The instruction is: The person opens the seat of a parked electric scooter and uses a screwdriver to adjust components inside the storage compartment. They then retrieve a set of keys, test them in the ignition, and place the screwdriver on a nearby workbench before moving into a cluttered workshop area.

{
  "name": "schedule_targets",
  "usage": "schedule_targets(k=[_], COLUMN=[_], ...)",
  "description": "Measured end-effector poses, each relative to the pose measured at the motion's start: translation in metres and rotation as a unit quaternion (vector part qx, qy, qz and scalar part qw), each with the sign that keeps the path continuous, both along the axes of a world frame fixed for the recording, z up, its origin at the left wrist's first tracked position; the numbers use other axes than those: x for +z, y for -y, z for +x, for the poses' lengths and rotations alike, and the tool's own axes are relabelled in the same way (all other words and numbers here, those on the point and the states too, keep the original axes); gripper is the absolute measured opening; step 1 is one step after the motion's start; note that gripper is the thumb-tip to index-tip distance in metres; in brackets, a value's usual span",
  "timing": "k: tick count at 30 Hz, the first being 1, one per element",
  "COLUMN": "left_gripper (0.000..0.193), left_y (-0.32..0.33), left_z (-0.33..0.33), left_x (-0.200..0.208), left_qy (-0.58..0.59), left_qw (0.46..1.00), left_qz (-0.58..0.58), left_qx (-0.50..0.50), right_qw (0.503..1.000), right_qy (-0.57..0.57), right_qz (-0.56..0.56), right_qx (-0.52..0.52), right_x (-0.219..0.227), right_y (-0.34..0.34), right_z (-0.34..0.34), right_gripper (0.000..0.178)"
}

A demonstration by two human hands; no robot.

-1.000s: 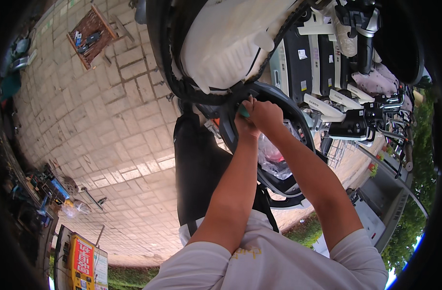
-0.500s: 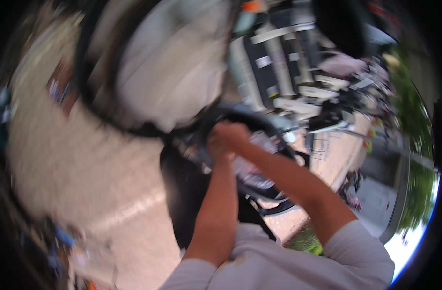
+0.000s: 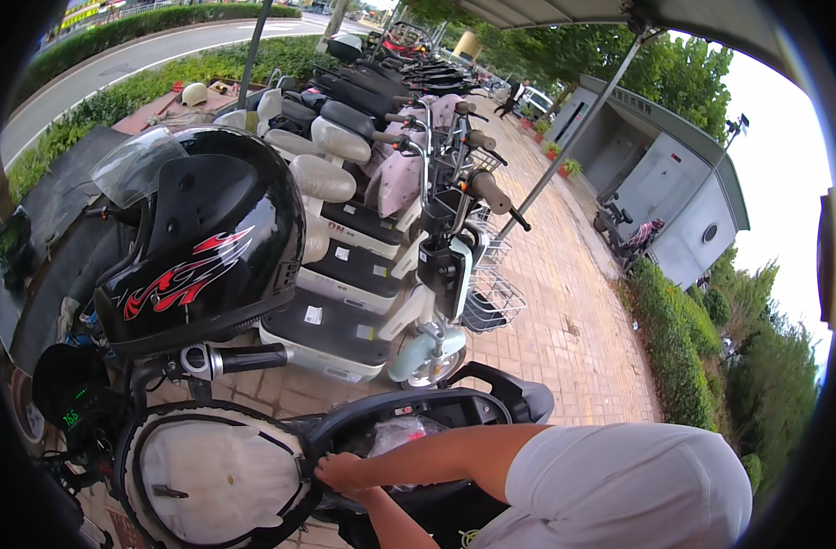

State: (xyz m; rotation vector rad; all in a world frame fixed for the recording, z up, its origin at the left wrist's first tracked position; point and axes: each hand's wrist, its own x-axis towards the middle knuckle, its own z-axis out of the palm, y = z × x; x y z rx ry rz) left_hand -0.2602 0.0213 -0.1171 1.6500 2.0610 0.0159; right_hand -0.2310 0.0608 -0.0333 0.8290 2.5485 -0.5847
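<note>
Cream-coloured moulding forms the underside of a scooter seat (image 3: 194, 457), tipped over so this face shows, edged by a black rim, at the lower left of the view. At the rim's right end, where the seat meets the scooter body, is the right hand (image 3: 338, 470), knuckles up and fingers bent inward and together; what its fingertips touch is hidden, so I cannot tell whether they are clamped on anything. The left hand (image 3: 360, 494) is tucked just below it, mostly covered, and how far open it is cannot be told. Beside the right wrist, the dark storage compartment (image 3: 392, 403) holds a clear plastic bag (image 3: 401, 430) showing some red. Above the seat in the view are a ribbed handlebar grip (image 3: 253, 358) and a glossy black helmet (image 3: 221, 224) with red flames. Farther out, pale scooters (image 3: 331, 316) stand in a row on brick paving (image 3: 564, 302).
</note>
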Motion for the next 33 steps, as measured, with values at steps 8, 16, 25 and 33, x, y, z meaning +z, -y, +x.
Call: schedule_targets(k=[8,16,25,33], left_gripper=[0.032,0.031,0.031,0.030], left_y=[0.006,0.018,0.039,0.011], left_z=[-0.010,-0.005,0.040,0.086], left_x=[-0.003,0.004,-0.028,-0.045], left_qy=[0.031,0.297,0.799,0.812], left_qw=[0.999,0.893,-0.001,-0.406], left_qz=[0.008,0.017,0.191,0.307], left_qx=[0.028,0.337,0.570,0.285], right_qw=[0.998,0.982,0.988,0.983], right_qy=[0.010,-0.115,0.114,0.105], right_qz=[0.051,0.148,0.054,0.072], right_qx=[0.018,-0.005,0.086,0.133], right_x=[0.004,0.002,-0.007,0.010], right_y=[0.005,0.012,-0.006,-0.018], right_z=[0.005,0.008,0.003,0.004], right_gripper=[0.028,0.018,0.028,0.032])
